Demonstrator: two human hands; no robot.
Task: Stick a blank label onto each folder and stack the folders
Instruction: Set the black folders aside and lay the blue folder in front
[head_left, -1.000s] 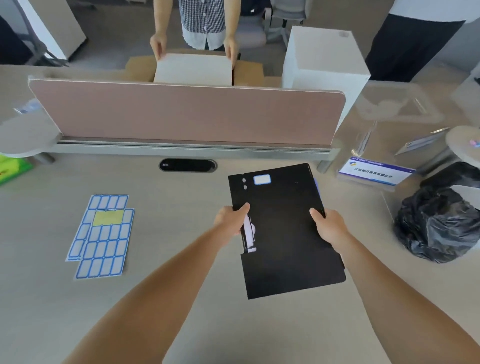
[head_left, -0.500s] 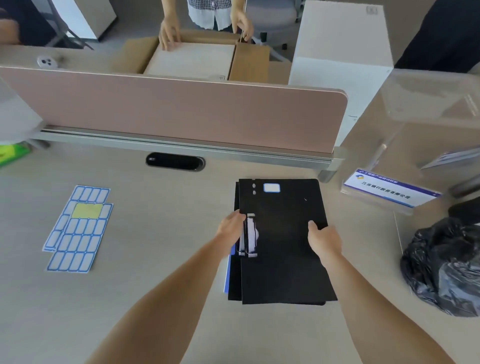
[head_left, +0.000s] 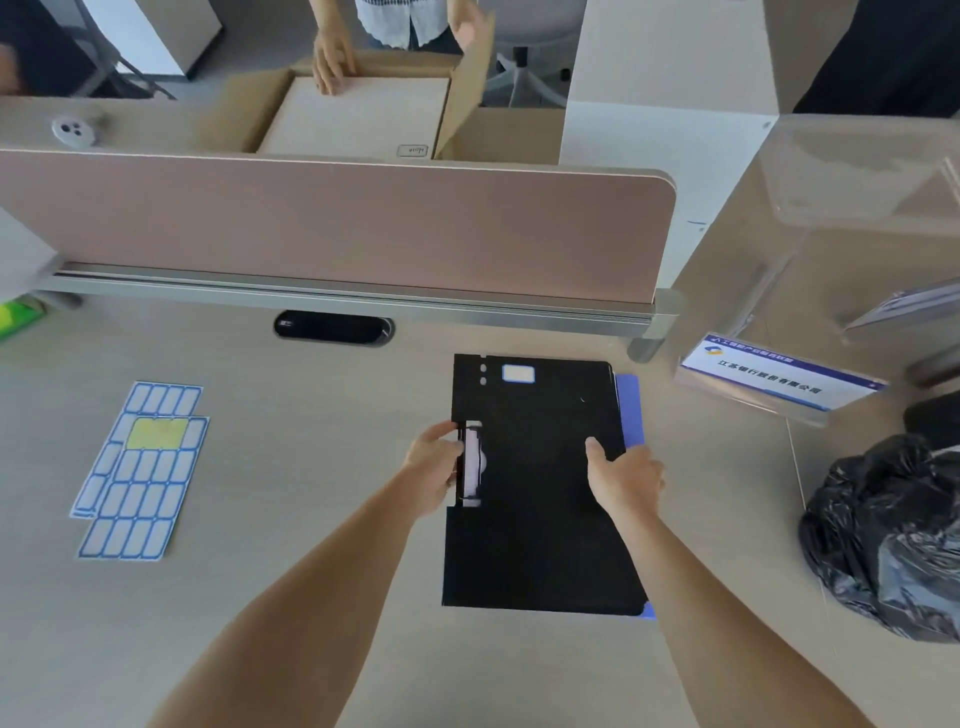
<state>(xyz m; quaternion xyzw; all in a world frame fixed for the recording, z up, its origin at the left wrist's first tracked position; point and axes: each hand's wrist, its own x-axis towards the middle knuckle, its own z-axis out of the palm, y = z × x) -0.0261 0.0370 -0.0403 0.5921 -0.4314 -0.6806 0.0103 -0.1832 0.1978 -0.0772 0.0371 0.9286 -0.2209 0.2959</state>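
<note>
Both hands hold a flat black folder (head_left: 540, 530) that lies on a blue folder (head_left: 629, 410).

At the left of the pale wooden desk (head_left: 311, 545), two overlapping sheets of blue-framed white labels (head_left: 140, 467) lie well apart from the folders. The left hand (head_left: 434, 467) grips the left edge of the flat black folder beside its white spine clip, with the fingers curled round the edge. A small blue-framed white label (head_left: 518, 373) sits near the top left of this folder. The blue folder shows only as a thin strip along the right side. The right hand (head_left: 626, 480) holds the right edge with the thumb on top; its other fingers are hidden. Further right are a clear acrylic sign holder (head_left: 774, 376) and a crumpled black plastic bag (head_left: 883, 535).
</note>
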